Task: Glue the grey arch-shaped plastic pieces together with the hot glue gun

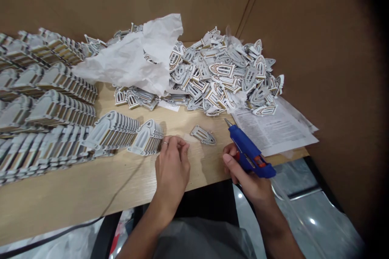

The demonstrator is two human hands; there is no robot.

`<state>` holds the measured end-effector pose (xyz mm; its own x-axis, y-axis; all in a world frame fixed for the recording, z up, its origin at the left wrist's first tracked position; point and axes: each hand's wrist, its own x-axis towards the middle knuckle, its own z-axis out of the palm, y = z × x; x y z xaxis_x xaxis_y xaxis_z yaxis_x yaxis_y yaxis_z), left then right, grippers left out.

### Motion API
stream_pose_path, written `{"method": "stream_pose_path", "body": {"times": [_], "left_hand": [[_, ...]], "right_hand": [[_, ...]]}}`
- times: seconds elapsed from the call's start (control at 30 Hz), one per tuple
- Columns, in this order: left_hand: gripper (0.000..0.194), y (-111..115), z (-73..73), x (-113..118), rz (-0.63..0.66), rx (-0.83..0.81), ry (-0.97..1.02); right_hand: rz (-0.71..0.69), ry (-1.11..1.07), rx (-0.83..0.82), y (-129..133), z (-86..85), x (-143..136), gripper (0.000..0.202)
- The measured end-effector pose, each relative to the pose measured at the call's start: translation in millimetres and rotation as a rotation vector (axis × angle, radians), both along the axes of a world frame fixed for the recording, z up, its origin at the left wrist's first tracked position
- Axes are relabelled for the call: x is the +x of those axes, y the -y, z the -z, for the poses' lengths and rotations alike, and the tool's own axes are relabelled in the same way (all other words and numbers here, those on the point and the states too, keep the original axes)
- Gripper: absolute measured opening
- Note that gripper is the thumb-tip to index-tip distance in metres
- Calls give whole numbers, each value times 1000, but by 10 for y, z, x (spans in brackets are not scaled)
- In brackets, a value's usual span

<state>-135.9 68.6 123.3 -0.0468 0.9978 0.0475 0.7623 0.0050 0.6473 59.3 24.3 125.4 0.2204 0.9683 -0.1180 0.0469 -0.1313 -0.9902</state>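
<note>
Glue gun (blue) — in right hand.

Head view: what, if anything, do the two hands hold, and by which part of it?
The right hand holds the glue gun by its handle, mostly hidden. For the left hand, it cannot be told.

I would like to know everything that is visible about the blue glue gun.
The glue gun has a blue body, apparently plastic, a narrow metallic nozzle, orange parts in an opening near its rear, and a red piece underneath, probably the trigger. Small markings on its side are unreadable. The right hand grips its handle, largely hiding it. The gun is tilted, nozzle pointing up and left in the picture, towards the pile of arched pieces; the tip appears to touch nothing.
</note>
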Motion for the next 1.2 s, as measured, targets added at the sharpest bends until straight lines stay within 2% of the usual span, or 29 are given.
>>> {"method": "stream_pose_path", "body": {"times": [0.23, 0.33, 0.47, 0.57, 0.63, 0.7, 0.77, 0.87, 0.93, 1.07, 1.2], "left_hand": [[17, 43, -49, -58, 29, 90, 99], [13, 51, -122, -47, 73, 20, 216], [16, 80, -198, 10, 146, -70, 422], [16, 111, -196, 47, 184, -148, 589], [16, 108, -165, 65, 216, -154, 627], [16, 73, -123, 94, 206, -87, 528], [13, 11, -90, 149, 121, -12, 310], [42, -92, -96, 287, 1, -32, -11], [53, -145, -142, 387, -7, -111, -125], [43, -209, -212, 480, 29, -177, -152], [36, -241, -103, 421, 34, -48, -9]], "right_hand": [[-33, 132, 78, -120, -89, -186, 28], [-59, 152, 91, -170, -48, -257, 22], [-71, 116, 115, -223, 40, -336, 27], [-19, 84, 97, -243, 24, -355, 27], [11, 97, 68, -237, -17, -323, 31], [60, 135, 30, -220, -43, -251, 36], [152, 172, -11, -201, -32, -150, 41], [217, 160, -69, -187, 45, 10, 45], [231, 142, -72, -188, 102, 96, 46], [309, 167, -76, -185, 149, 194, 45], [313, 173, -31, -184, 132, 217, 36]]}}
